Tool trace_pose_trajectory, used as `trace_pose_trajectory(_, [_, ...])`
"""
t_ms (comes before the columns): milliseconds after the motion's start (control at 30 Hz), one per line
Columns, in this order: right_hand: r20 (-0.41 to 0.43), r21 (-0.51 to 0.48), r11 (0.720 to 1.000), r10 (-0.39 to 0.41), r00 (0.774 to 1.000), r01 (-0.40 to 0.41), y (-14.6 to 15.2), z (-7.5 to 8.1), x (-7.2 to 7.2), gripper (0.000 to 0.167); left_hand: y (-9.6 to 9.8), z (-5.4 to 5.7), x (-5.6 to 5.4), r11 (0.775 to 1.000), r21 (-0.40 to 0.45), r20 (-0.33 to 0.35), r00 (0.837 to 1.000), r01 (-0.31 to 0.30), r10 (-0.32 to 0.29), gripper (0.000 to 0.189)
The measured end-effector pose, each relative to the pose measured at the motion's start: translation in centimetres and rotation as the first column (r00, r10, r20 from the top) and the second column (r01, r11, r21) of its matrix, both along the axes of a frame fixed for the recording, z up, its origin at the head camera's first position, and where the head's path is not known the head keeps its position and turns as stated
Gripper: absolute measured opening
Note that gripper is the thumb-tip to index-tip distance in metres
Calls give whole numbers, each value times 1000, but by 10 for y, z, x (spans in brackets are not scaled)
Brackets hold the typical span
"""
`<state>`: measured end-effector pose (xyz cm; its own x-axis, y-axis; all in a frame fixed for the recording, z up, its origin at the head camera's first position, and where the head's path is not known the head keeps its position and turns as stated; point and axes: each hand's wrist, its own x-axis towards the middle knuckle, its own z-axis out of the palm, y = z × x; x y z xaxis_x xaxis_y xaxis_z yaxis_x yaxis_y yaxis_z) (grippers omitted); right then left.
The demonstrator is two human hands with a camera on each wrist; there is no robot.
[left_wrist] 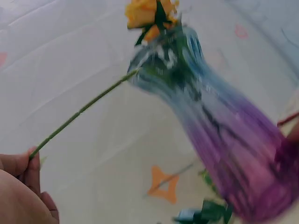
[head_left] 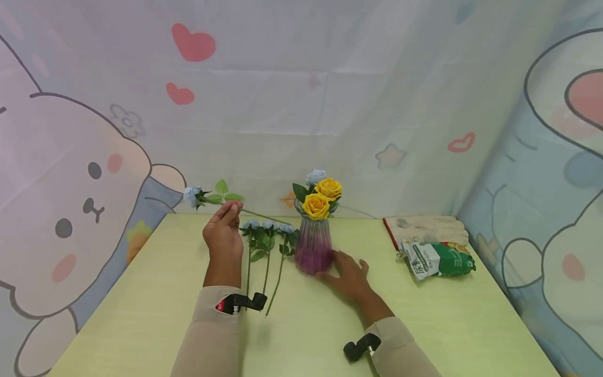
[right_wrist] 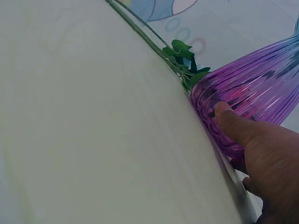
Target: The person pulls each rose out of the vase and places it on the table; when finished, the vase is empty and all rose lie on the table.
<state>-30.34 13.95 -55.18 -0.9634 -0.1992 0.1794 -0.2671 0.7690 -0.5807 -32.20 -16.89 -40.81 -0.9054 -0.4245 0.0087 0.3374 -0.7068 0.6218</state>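
Note:
My left hand pinches the green stem of a blue artificial rose between thumb and fingertips. The bloom points left, and the stem slants down to the right toward a glass vase, clear at the top and purple below. In the left wrist view, the stem's tip is right at the vase's rim. Low on the vase, my right hand grips the base, thumb across the front and fingers round the side. Two yellow roses and one blue rose stand in the vase.
Three blue roses lie left of the vase, stems toward me. At the table's right are a green and white packet and a pale, glove-like cloth. A cartoon-printed backdrop rises behind the table.

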Motion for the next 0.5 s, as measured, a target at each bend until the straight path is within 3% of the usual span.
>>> trace_pose_trajectory(133, [-1, 7, 1000, -2, 1000, 2, 1, 0, -1, 87, -21, -10, 1, 977, -184, 63, 994, 104, -94, 17])
trace_pose_trajectory(233, [-11, 20, 1000, -7, 1000, 7, 0, 0, -1, 87, -36, -17, 2, 918, -338, 130, 976, 207, -173, 18])
trace_pose_trajectory(333, [-16, 21, 1000, -10, 1000, 10, 0, 1, -1, 87, -48, -23, 5, 817, -488, 215, 949, 308, -230, 25])
trace_pose_trajectory(433, [-16, 8, 1000, -6, 1000, 6, 0, 2, 0, 86, -61, -31, 7, 692, -618, 291, 926, 373, -239, 37])
trace_pose_trajectory(500, [-12, 10, 1000, -4, 1000, 5, -1, 2, 0, 85, -68, -38, 8, 624, -671, 323, 916, 399, -238, 40])
